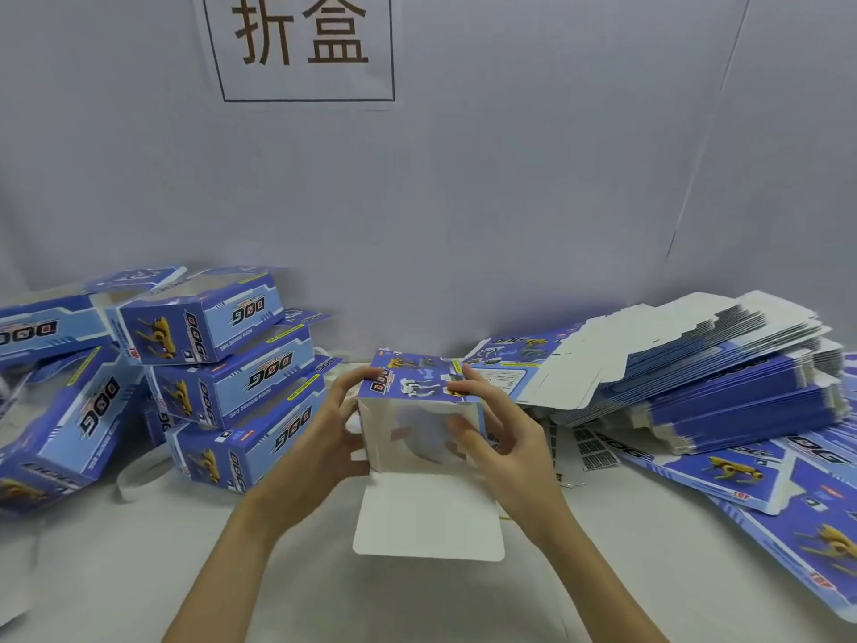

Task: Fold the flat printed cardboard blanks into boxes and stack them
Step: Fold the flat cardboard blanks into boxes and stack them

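A half-formed blue printed box (419,387) stands at the table's centre, its open end facing me, white inside. Its white end flap (429,517) hangs down towards me, unfolded. My left hand (320,433) grips the box's left wall, fingertips on the top edge. My right hand (501,438) grips the right wall, thumb on top and fingers curled inside the opening. Folded blue boxes (222,359) are stacked at the left. A heap of flat blanks (723,378) lies at the right.
Loose flat blanks (760,475) spread over the right of the white table (139,573). A tipped box (65,429) leans at the far left. A white wall with a printed sign (301,44) rises behind.
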Tool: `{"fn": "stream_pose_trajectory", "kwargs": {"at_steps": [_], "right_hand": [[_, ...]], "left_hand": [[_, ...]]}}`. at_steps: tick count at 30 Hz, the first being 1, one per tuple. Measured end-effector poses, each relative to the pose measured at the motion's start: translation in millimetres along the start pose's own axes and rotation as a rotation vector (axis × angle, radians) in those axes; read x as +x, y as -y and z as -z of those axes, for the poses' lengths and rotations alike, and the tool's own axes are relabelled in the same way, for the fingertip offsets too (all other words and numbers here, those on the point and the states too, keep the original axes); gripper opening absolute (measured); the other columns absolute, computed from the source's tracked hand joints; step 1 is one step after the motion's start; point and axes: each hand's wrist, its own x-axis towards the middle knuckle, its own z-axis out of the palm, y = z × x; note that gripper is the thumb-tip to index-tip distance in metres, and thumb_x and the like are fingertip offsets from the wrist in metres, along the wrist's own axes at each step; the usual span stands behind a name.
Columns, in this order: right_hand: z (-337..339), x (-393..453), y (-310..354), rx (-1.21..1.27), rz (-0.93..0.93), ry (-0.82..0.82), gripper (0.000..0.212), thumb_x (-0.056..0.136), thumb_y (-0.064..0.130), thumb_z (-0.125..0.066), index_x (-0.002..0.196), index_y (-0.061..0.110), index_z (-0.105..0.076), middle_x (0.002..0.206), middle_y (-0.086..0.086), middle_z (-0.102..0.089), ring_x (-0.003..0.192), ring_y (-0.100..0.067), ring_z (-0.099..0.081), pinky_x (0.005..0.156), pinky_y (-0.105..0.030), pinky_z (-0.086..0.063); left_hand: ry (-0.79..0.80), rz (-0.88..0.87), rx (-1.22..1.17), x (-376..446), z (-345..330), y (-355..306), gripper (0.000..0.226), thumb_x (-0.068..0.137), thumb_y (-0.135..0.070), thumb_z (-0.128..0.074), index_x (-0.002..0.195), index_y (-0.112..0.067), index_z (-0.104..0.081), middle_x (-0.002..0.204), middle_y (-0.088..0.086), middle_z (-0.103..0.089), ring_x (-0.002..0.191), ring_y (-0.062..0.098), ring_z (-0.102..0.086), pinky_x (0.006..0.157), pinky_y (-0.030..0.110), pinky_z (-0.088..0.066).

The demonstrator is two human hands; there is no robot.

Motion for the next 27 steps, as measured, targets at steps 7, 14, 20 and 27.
{"fn": "stream_pose_trajectory", "kwargs": {"at_steps": [7, 14, 20, 27], "right_hand": [[5.9, 2.1, 16.2, 0.141, -0.062, 0.197, 0.033, 0.101, 0.016, -0.068, 0.133, 0.026, -0.071, 0.154, 0.013, -0.057, 0.145, -0.005, -0.049, 0.106, -0.019, -0.046], [1.1, -1.0, 16.8, 0.162, -0.153, 0.388, 0.046, 0.102, 0.025, -0.062, 0.147, 0.034, -0.062, 0.165, 0.025, -0.037, 0.156, 0.006, -0.021, 0.115, -0.014, -0.035], [6.3, 0.8, 22.9, 0.047, -0.152, 0.370, 0.050, 0.104, 0.038, -0.056, 0.152, 0.052, -0.049, 0.156, 0.029, -0.048, 0.134, 0.017, -0.047, 0.109, -0.011, -0.035], [23.2, 2.4, 20.3, -0.057, -0.191, 0.426, 0.067, 0.103, 0.017, -0.069, 0.155, 0.052, -0.042, 0.149, 0.021, -0.059, 0.136, -0.007, -0.058, 0.105, -0.021, -0.050]], "left_hand": [[-0.436, 0.111, -0.089, 5.8, 10.2, 6.5, 0.046, 0.089, -0.071, -0.054, 0.119, -0.043, -0.075, 0.133, 0.003, -0.069, 0.110, 0.034, -0.072, 0.090, 0.055, -0.057], [-0.366, 0.123, -0.259, 4.6, 7.2, 6.2, 0.052, 0.094, -0.053, -0.062, 0.129, -0.017, -0.073, 0.128, 0.016, -0.072, 0.113, 0.037, -0.072, 0.099, 0.052, -0.055], [-0.562, 0.042, -0.252, 10.4, 5.7, 14.7, 0.052, 0.094, -0.040, -0.069, 0.136, -0.012, -0.062, 0.124, 0.017, -0.073, 0.122, 0.043, -0.066, 0.106, 0.055, -0.049], [-0.560, 0.028, -0.190, 11.9, 3.6, 18.3, 0.036, 0.093, -0.040, -0.070, 0.122, -0.020, -0.062, 0.124, 0.017, -0.072, 0.101, 0.032, -0.069, 0.098, 0.053, -0.052]]}}
